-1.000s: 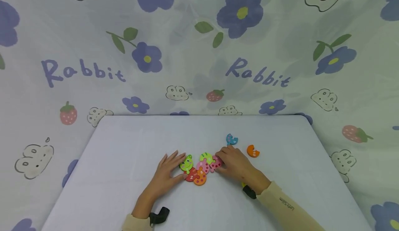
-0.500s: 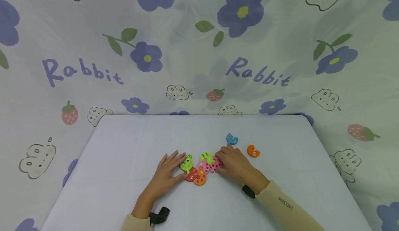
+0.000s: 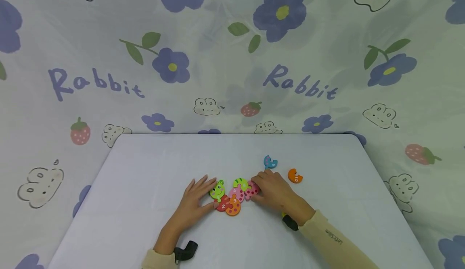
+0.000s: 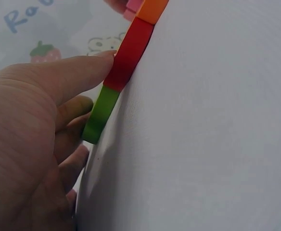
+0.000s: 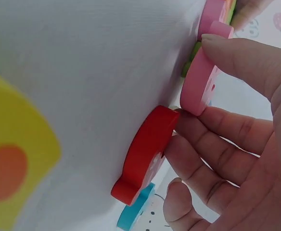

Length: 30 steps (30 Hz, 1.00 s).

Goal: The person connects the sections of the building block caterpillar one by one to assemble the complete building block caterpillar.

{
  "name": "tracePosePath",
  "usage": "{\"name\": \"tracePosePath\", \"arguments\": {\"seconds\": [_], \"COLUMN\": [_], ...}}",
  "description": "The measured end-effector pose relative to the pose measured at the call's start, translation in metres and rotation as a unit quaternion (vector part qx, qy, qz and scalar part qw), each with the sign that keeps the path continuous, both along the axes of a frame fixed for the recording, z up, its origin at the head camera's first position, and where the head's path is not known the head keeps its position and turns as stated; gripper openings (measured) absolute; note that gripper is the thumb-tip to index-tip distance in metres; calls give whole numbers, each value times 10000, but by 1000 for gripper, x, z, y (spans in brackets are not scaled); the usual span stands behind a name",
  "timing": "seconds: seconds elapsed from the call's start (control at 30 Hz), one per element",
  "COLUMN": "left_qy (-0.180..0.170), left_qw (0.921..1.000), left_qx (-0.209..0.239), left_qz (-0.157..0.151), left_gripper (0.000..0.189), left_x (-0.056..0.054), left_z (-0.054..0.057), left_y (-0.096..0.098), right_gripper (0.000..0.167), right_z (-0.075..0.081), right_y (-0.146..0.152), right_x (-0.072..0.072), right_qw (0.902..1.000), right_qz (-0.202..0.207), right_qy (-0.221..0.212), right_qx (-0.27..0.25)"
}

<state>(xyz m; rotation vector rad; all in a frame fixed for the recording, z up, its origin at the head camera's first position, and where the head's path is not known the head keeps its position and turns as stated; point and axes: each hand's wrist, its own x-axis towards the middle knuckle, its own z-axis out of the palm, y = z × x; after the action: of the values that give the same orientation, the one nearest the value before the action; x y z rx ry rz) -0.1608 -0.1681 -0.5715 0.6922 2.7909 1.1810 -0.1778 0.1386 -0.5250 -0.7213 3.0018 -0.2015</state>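
Note:
A row of joined number puzzle pieces forms a caterpillar on the white table. It runs from a smiling green head (image 3: 218, 190) through a red piece (image 3: 223, 204), an orange piece (image 3: 233, 207), a pink piece (image 3: 236, 194) and a green striped piece (image 3: 240, 184). My left hand (image 3: 196, 199) spans the head end, thumb touching the red piece's edge, fingers extended beside the green head. At the other end, my right hand (image 3: 272, 190) pinches a dotted pink piece (image 5: 199, 82) between thumb and fingers. Its other fingertips lie near a loose red piece (image 5: 147, 151), hidden in the head view.
Farther back lie a blue piece (image 3: 269, 162) and an orange piece (image 3: 295, 176). A yellow piece (image 5: 15, 149) with an orange dot sits by the right wrist. Behind the table (image 3: 145, 160) hangs a flowered curtain (image 3: 218, 59).

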Motion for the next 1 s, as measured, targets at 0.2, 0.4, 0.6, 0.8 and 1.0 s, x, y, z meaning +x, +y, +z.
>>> {"name": "tracePosePath", "arguments": {"seconds": [0.2, 0.4, 0.6, 0.8, 1.0], "left_qy": [-47, 4, -17, -36, 19], "left_qw": [10000, 10000, 10000, 10000, 10000], "left_qx": [-3, -29, -35, -27, 32], "left_qz": [-15, -16, -14, -33, -51], "left_gripper": [69, 69, 69, 69, 68], "left_x": [-2, -4, -7, -10, -12], "left_z": [1, 3, 3, 1, 2], "left_y": [0, -1, -1, -2, -2], "right_gripper": [52, 49, 49, 49, 48], "right_z": [1, 5, 4, 4, 7], "right_y": [3, 8, 10, 9, 6], "right_x": [-1, 1, 0, -5, -10], "right_qw": [9998, 9997, 9997, 9997, 9997], "right_qz": [38, 153, 189, 213, 218], "right_qy": [-93, -79, -20, 8, -1], "right_qx": [-153, -190, -146, -110, 59]}}
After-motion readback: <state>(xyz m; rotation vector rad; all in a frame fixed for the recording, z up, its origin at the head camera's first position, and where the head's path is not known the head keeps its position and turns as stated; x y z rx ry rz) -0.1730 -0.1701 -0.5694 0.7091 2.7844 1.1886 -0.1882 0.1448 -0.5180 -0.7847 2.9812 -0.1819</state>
